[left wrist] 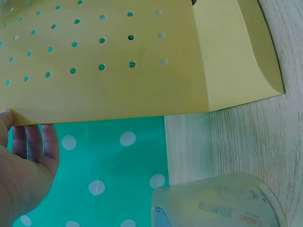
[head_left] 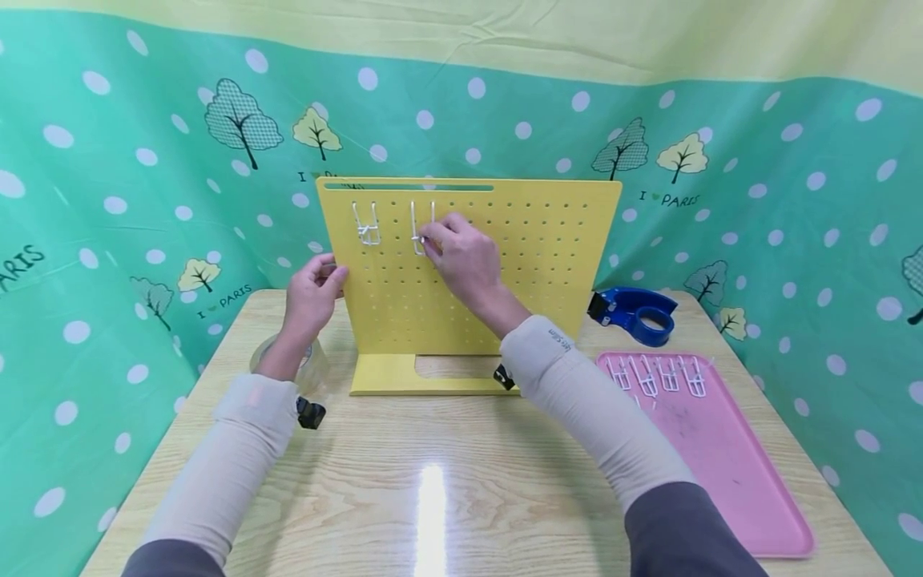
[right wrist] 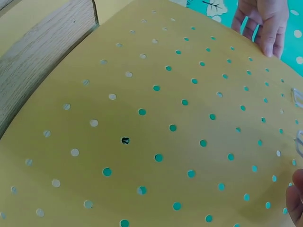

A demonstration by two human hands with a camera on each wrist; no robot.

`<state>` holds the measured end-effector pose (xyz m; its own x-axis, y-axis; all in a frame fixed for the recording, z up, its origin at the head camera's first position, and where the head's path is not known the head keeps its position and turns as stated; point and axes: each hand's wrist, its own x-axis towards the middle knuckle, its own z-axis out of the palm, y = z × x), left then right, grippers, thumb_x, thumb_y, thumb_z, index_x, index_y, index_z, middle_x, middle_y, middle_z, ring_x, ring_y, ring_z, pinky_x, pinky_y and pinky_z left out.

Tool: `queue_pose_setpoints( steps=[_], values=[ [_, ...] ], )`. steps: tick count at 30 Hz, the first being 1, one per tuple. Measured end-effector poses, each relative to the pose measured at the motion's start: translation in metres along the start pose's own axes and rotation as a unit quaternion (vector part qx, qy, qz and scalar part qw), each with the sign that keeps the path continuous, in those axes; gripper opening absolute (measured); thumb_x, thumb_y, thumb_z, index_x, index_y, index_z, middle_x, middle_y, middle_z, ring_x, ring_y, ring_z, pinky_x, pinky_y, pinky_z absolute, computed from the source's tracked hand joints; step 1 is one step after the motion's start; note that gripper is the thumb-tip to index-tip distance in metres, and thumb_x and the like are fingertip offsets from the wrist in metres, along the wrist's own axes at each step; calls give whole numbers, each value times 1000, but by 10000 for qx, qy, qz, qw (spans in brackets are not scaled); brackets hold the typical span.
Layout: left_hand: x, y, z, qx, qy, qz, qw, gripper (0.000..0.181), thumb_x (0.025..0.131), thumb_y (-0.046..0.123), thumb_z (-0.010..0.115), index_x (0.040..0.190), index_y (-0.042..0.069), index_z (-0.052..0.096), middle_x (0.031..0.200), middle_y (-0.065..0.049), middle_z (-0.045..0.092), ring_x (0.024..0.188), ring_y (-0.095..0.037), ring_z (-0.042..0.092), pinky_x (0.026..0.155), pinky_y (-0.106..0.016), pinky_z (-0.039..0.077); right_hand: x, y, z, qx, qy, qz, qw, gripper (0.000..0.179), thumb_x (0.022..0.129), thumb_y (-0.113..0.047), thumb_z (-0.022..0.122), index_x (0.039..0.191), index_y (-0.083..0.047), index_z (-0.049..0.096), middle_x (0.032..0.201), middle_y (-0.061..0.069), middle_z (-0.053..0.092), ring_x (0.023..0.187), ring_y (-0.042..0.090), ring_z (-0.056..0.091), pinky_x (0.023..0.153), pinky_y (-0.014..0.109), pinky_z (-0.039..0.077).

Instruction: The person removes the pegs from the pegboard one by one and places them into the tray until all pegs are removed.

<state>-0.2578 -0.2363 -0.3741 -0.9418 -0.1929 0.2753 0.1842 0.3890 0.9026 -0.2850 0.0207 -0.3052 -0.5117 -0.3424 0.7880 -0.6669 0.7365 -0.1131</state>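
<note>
A yellow pegboard (head_left: pixel 461 312) stands upright on its base on the wooden table. My left hand (head_left: pixel 310 292) grips its left edge; in the left wrist view the thumb is in front and the fingers of that hand (left wrist: pixel 31 175) are behind. With my right hand (head_left: pixel 467 256) I pinch a white wire hook (head_left: pixel 414 220) against the board's upper left part, its lower end partly covered by my fingertips. Another white wire hook (head_left: pixel 368 232) hangs to the left of it. Only the fingertips of my right hand (right wrist: pixel 296 198) show in the right wrist view.
A pink tray (head_left: pixel 735 481) at the right bears several white wire hooks (head_left: pixel 646 377). Behind it sits a blue tape dispenser (head_left: pixel 638 312). A clear tape roll (left wrist: pixel 218 203) stands near my left forearm. Patterned green cloth (head_left: pixel 180 160) surrounds the table.
</note>
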Motion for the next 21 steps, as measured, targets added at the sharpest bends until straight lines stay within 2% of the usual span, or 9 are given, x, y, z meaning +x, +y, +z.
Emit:
queue_pose_setpoints(
  steps=[6,11,16,21],
  values=[
    [0,-1,-1,-34,-29,6,10000,41,104,29,59,137,5,59,114,-9,65,92,-3,63,85,-22,64,-3,-2,-3,126,188,-61,9997,10,95,-25,73,99,-19,79,91,1,73,64,13,64,48,20,49],
    [-1,0,-1,-35,-40,-37,10000,41,104,29,59,138,6,59,113,-6,64,92,-4,62,85,-23,65,-16,1,-11,368,214,-20,9991,10,93,-25,75,98,-17,80,87,1,71,62,13,62,49,19,50],
    [1,0,-1,-49,-85,-41,9999,42,105,29,59,140,6,57,111,-3,64,93,-5,62,86,-24,65,-34,11,-26,613,-49,261,9978,12,93,-26,76,98,-17,80,89,1,73,68,12,67,56,19,57],
    [0,-1,0,9,-41,-11,10000,41,104,30,59,138,5,59,114,-7,65,92,-4,62,86,-24,65,-53,24,-46,854,-469,643,9932,11,92,-24,77,98,-15,80,92,3,74,72,14,70,62,23,61]
  ],
)
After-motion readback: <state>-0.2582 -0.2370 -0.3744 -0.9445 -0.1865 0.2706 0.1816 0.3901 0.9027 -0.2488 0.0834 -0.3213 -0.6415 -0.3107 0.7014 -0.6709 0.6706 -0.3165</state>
